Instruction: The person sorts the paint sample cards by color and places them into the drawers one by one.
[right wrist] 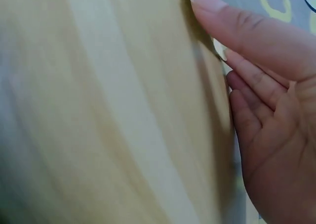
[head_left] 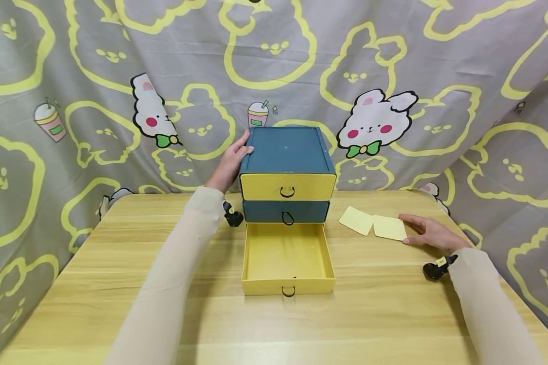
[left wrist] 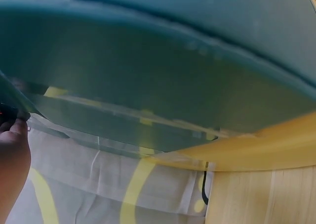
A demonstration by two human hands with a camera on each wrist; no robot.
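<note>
Tabletop (head_left: 374, 314): left hand (head_left: 230, 162) braces cabinet (head_left: 286, 152), grip hidden; right hand (head_left: 431, 234) flat, touching card (head_left: 389, 227).

A wooden table (head_left: 118, 263) stands before a grey cloth (head_left: 438, 50) printed with yellow-outlined rabbits.

A makeshift home recording corner

A cartoon rabbit bedsheet (head_left: 374, 76) hangs as a backdrop behind and around a light wooden worktop (head_left: 374, 309), on which a small blue-and-yellow drawer chest (head_left: 286, 172) stands at the far edge.
</note>
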